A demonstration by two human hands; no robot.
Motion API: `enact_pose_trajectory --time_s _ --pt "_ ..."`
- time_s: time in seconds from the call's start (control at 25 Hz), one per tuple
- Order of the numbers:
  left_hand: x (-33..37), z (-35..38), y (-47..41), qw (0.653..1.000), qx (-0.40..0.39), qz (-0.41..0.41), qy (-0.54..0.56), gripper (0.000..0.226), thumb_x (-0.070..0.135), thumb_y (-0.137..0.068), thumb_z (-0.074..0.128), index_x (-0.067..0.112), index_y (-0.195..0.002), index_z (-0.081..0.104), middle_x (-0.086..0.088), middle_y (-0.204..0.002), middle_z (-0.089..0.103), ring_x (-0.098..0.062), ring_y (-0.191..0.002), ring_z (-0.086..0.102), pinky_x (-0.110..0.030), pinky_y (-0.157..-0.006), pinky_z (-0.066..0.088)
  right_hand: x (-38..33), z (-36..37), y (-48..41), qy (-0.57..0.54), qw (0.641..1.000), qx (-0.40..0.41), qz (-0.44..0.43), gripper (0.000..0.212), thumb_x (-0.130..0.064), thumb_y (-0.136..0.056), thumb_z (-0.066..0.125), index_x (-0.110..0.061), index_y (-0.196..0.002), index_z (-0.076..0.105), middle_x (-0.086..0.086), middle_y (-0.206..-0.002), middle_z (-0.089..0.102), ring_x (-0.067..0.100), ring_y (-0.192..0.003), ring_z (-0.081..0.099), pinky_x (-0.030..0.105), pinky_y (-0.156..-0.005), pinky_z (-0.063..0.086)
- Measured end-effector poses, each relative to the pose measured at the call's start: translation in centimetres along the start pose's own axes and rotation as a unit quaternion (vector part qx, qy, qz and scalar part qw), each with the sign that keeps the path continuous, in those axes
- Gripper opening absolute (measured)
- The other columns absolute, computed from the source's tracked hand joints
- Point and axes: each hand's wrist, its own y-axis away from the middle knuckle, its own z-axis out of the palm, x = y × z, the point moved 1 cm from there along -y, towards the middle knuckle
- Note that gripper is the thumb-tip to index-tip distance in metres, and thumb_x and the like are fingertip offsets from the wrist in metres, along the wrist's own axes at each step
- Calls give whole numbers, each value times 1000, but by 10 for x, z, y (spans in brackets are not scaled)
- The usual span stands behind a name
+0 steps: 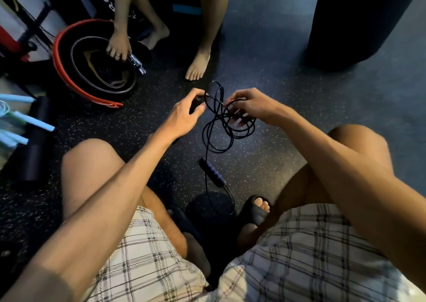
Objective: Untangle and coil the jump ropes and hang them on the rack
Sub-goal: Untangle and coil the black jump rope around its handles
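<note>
The black rope hangs in tangled loops between both hands, mid-scene over the speckled floor. The left hand curls round a handle. The right hand pinches several loops, fingers bent. The second handle sits nearer, between the knees. Far left, another person's hand touches a red-edged belt.

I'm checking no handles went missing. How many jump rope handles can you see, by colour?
Black handles: 2, one in the left hand, one lower on the black rope.
Light blue handles: 3, at the left edge.
Total: 5
</note>
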Motion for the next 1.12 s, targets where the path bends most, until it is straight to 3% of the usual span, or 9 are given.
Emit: enact_pose_trajectory --time_s 0.12,0.2,0.4,0.52,0.68,0.84,0.92,1.0,1.12 --pt "-8 2 -1 998 -54 -13 -34 27 28 -97 52 30 -124 50 -2 -110 65 -19 -100 62 -39 -89 50 -4 -3 -1 57 998 -5 -16 21 -7 -100 46 -5 -109 66 17 -97 68 30 -79 71 37 -59 55" --pt "-6 5 -1 996 -83 -35 -13 29 27 -94 53 36 -121 48 -4 -101 66 -21 -86 62 -43 -85 50 -5 -1 -3 94 995 -3 -19 22 -12 -101 47 -5 -108 66 21 -105 70 26 -74 72 32 -54 50" --pt "10 19 2 997 -72 -11 14 32 51 -92 56 21 -103 56 11 -95 62 -5 -88 59 -26 -77 47 -6 5 -10 163 986 24 -32 21 -10 -98 48 -3 -104 66 25 -102 70 21 -71 64 27 -47 47" --pt "11 25 0 1000 -19 -21 0 40 52 -98 44 13 -92 53 9 -72 52 -4 -67 50 -29 -64 41 -6 5 -9 108 994 16 -24 18 -4 -98 47 -3 -108 62 16 -102 71 17 -75 67 26 -55 53" --pt "10 24 -5 999 10 -48 10 38 39 -103 38 11 -92 60 10 -67 52 -3 -65 51 -30 -63 38 -7 -1 -3 32 998 -44 -17 17 -8 -98 51 -4 -110 62 13 -105 68 18 -87 65 35 -75 55" --pt "6 27 -9 995 39 -90 14 41 30 -104 32 2 -96 61 -5 -80 63 -16 -77 55 -33 -66 35 -5 -1 -3 35 997 -66 -17 25 -28 -97 59 -6 -107 65 13 -111 70 15 -88 66 40 -81 57" --pt "6 28 -12 993 52 -106 15 41 25 -103 30 -1 -96 60 -15 -91 64 -22 -84 56 -36 -67 36 -7 1 0 52 996 -68 -37 31 -37 -95 62 -7 -100 66 8 -97 71 13 -81 62 35 -76 53" --pt "6 29 -15 991 55 -115 33 41 22 -102 30 3 -102 66 -11 -102 68 -22 -94 58 -35 -73 38 -7 5 2 101 990 -63 -68 29 -33 -94 66 -4 -98 66 6 -85 67 13 -77 61 32 -72 51" --pt "2 29 -18 980 63 -169 85 42 23 -100 33 6 -105 72 -8 -109 69 -20 -99 60 -29 -76 40 -5 6 0 89 991 -43 -93 24 -19 -98 60 3 -104 64 17 -102 72 20 -88 73 42 -76 61"
